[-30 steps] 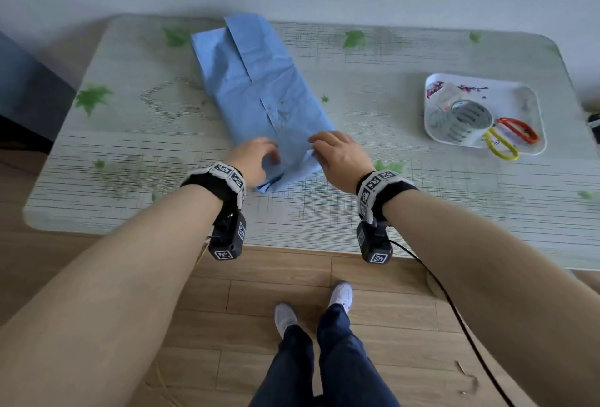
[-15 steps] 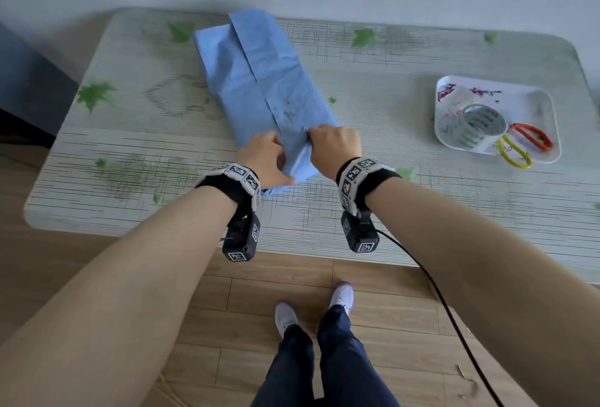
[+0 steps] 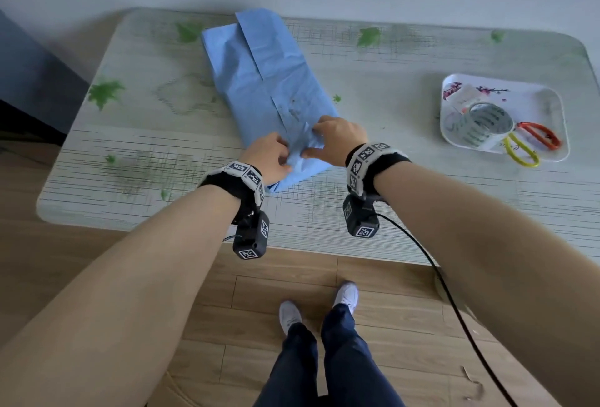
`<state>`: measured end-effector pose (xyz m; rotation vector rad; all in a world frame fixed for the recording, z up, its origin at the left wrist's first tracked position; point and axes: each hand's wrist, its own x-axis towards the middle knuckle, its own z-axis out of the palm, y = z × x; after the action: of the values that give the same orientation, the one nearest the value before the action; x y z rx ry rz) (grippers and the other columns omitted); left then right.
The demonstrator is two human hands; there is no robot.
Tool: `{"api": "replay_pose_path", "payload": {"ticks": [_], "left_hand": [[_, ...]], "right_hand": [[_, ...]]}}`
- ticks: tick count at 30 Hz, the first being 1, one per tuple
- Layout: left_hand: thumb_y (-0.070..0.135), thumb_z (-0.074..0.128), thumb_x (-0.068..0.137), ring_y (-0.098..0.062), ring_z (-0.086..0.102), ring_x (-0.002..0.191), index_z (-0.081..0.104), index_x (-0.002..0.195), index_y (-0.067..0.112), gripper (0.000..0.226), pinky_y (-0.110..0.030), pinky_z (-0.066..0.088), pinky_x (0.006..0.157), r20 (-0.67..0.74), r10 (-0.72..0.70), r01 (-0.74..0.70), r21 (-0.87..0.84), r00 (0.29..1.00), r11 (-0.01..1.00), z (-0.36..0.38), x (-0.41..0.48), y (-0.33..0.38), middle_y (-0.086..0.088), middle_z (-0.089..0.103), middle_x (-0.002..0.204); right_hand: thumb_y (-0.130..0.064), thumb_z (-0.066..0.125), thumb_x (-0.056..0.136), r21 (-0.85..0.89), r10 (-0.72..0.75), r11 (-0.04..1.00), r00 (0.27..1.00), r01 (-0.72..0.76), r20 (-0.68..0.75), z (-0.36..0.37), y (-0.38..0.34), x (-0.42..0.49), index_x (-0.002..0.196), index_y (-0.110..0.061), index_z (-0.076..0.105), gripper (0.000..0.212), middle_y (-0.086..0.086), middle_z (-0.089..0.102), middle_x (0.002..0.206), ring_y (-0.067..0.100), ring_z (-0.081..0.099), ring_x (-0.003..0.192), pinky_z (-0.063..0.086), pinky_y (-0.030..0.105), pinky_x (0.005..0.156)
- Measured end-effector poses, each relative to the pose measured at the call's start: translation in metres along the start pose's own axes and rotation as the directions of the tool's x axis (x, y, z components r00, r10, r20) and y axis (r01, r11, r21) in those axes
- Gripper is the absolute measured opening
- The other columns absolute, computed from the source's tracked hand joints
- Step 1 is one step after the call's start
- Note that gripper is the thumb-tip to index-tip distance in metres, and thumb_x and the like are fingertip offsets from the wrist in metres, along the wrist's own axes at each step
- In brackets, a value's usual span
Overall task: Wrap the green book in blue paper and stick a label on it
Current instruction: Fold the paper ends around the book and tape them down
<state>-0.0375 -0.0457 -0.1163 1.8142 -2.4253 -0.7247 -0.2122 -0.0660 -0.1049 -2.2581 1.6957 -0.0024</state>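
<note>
Left hand [image 3: 269, 158] and right hand [image 3: 339, 140], close together, both pinch folds at the near end of the blue paper [image 3: 259, 82] lying on the table [image 3: 373, 88].

No word or number can be read. Black-and-white square code marks stand on the left wristband [image 3: 242, 172] and right wristband [image 3: 368, 155], and on the left box [image 3: 252, 239] and right box [image 3: 361, 220] under the wrists. Green print on the tape roll [image 3: 485, 121] is too blurred to read; tiny lettering on the yellow scissor handle [image 3: 519, 151] is illegible. Dark smudges on the paper [image 3: 259, 65] form no letters
</note>
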Motion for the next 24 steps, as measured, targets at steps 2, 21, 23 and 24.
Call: {"api": "replay_pose_path", "payload": {"ticks": [2,21,23,24], "left_hand": [[0.018,0.076,0.071,-0.029,0.048,0.123,0.061,0.112,0.003,0.046,-0.029,0.041,0.095,0.033,0.030,-0.031,0.014,0.999,0.999,-0.003,0.004,-0.001,-0.011,0.045,0.137],[0.030,0.077,0.064,-0.027,0.042,0.128,0.041,0.135,0.020,0.080,-0.042,0.045,0.097,-0.071,0.043,-0.018,0.319,0.997,0.948,-0.023,-0.012,-0.022,-0.003,0.037,0.145],[0.035,0.075,0.062,-0.025,0.047,0.124,0.044,0.131,0.023,0.076,-0.041,0.047,0.092,-0.133,0.076,-0.025,0.350,0.988,0.936,-0.027,-0.014,-0.013,0.001,0.043,0.140],[0.037,0.075,0.061,-0.024,0.048,0.122,0.046,0.128,0.024,0.074,-0.040,0.046,0.089,-0.155,0.083,-0.022,0.359,0.984,0.933,-0.030,-0.014,-0.007,0.002,0.045,0.137]], "right_hand": [[-0.062,0.060,0.079,-0.053,0.036,0.998,0.999,-0.035,0.015,-0.007,0.005,0.012,0.109,-0.022,0.063,0.050,0.000,0.055,0.111,0.024,0.057,0.104,0.039,0.032,0.072],[-0.059,0.063,0.078,-0.054,0.050,0.997,0.997,-0.047,0.062,-0.021,-0.007,0.033,0.091,-0.020,0.064,0.041,0.001,0.057,0.100,0.023,0.059,0.094,0.044,0.032,0.072],[-0.059,0.064,0.078,-0.049,0.068,0.997,0.996,-0.065,0.061,-0.032,-0.005,0.027,0.089,-0.020,0.064,0.041,0.001,0.056,0.100,0.023,0.058,0.093,0.045,0.033,0.074],[-0.059,0.064,0.077,-0.048,0.083,0.996,0.995,-0.080,0.060,-0.037,-0.003,0.024,0.087,-0.019,0.063,0.041,0.001,0.057,0.099,0.023,0.058,0.092,0.046,0.033,0.074]]}}
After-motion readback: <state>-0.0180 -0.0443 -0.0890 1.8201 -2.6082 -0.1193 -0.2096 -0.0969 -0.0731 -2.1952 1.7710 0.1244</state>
